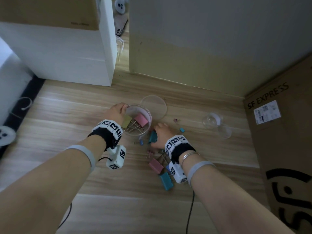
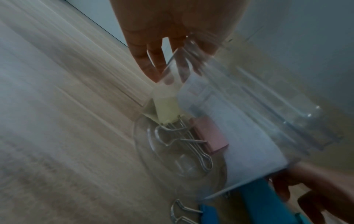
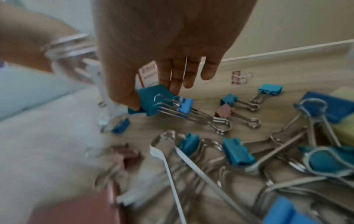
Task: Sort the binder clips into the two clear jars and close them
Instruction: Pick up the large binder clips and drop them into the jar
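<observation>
A large clear jar [image 1: 146, 110] stands open on the wooden floor, with a yellow clip [image 1: 126, 121] and a pink clip [image 1: 141, 119] inside. My left hand [image 1: 118, 110] holds its far-left rim; in the left wrist view my fingers [image 2: 147, 63] lie along the jar wall [image 2: 249, 106]. Just right of the jar, my right hand [image 1: 159, 134] pinches a large teal clip [image 1: 152, 137] low over the floor. The right wrist view shows thumb and fingers of that hand [image 3: 153, 97] on the teal clip [image 3: 147, 106]. A small clear jar [image 1: 211, 120] lies on its side to the right.
The large lid [image 1: 154, 105] lies behind the big jar, and a small lid [image 1: 224, 131] lies by the small jar. Several loose clips [image 1: 156, 164] are scattered under my right wrist. A cardboard box [image 1: 287, 132] stands at the right, a white cabinet [image 1: 67, 56] at the back left.
</observation>
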Tool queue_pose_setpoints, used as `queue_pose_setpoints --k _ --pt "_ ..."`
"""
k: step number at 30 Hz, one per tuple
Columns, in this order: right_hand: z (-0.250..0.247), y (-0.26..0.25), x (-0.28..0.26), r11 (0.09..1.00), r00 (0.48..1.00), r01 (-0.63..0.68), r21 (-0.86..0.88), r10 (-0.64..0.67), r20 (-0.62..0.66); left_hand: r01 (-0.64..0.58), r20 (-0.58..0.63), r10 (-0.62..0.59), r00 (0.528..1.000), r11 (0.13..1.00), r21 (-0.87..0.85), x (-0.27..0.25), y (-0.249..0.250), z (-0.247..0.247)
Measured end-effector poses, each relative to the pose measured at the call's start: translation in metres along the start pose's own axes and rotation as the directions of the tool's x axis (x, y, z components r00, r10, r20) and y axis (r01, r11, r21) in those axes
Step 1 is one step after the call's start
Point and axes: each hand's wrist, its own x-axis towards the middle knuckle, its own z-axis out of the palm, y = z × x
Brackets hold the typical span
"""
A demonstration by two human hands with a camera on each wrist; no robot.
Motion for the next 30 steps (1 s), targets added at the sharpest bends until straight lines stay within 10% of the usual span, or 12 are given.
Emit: queue_pose_setpoints --k 7,11,30 --pt "-0.049 0.023 -0.007 0.745 0.968 -0.021 0.667 0.182 -0.173 -0.008 -0.001 0.008 1.0 1.0 -0.004 0.0 0.001 -0.001" --pt "-0.073 0.019 0.0 0.469 0.987 -0.017 0.883 0.148 -0.059 -0.029 0.011 0.029 1.0 1.0 -0.001 0.0 0.001 -0.002" --pt "-0.062 0.04 -0.006 0.436 0.945 -0.171 0.884 0.327 0.022 -0.039 -0.046 0.042 0.998 0.998 0.052 -0.002 0.007 0.001"
